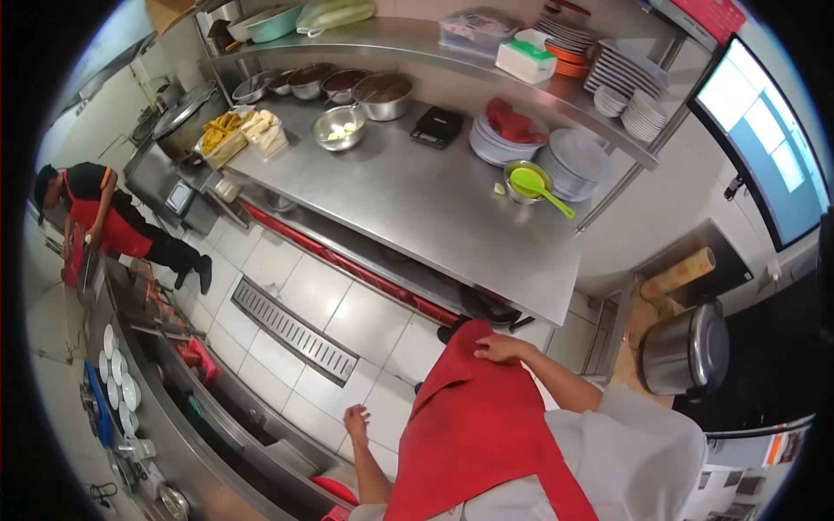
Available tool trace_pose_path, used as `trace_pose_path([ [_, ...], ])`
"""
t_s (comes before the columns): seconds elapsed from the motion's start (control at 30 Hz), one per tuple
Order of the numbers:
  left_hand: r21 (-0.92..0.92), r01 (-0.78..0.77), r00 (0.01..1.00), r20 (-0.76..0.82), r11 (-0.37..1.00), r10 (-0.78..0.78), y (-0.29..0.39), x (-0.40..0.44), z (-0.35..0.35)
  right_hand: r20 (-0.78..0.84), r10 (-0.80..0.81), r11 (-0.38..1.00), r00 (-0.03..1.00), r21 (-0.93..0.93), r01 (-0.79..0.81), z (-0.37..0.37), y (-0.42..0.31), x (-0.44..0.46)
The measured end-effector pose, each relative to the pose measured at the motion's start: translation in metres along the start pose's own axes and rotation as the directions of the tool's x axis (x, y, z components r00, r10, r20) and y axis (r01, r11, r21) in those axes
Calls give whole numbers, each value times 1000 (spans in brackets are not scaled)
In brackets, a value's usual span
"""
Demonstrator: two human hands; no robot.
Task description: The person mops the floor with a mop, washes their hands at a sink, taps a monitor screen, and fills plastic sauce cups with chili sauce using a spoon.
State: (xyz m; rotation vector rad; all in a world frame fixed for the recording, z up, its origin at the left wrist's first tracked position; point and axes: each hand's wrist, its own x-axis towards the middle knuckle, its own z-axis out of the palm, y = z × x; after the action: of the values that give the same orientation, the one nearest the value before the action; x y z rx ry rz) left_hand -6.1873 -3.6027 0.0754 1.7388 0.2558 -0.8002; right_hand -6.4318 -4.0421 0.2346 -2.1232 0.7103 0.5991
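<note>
My right hand (506, 349) touches the front of a red apron (486, 417), its fingers reaching across the cloth and nothing visible in them. Out to the left of the apron, my left hand (356, 423) hangs in the air above the tiled floor, with its fingers loosely bent and apart, holding nothing. Beyond my hands stands a steel worktable (365, 182). Near its right end, a bright green ladle (540, 191) rests in a metal bowl (524, 201). Farther left on the tabletop are a bowl with pale pieces (339, 128) and a black kitchen scale (437, 127).
A co-worker (113, 213) in a red apron bends at the far left. Stacks of plates (569, 165) stand on the worktable, under a steel shelf (400, 39). A floor drain (295, 330) crosses the aisle. A lidded metal pot (682, 352) stands right; a steel counter (174, 434) runs left.
</note>
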Motion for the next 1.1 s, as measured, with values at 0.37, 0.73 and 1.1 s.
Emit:
trace_pose_path([
  [0.37, 653, -130, 953, 290, 746, -88, -80, -81, 13, -755, -69, 863, 652, -372, -340, -304, -14, 171],
  [0.73, 857, -147, 983, 180, 493, -20, 21, -67, 18, -759, -48, 900, 649, -315, -302, -370, 31, 279],
  [1.1, 436, 51, 994, -107, 899, -4, 139, 38, 150, 14, -87, 141, 996, 990, -1, -311, -75, 284],
])
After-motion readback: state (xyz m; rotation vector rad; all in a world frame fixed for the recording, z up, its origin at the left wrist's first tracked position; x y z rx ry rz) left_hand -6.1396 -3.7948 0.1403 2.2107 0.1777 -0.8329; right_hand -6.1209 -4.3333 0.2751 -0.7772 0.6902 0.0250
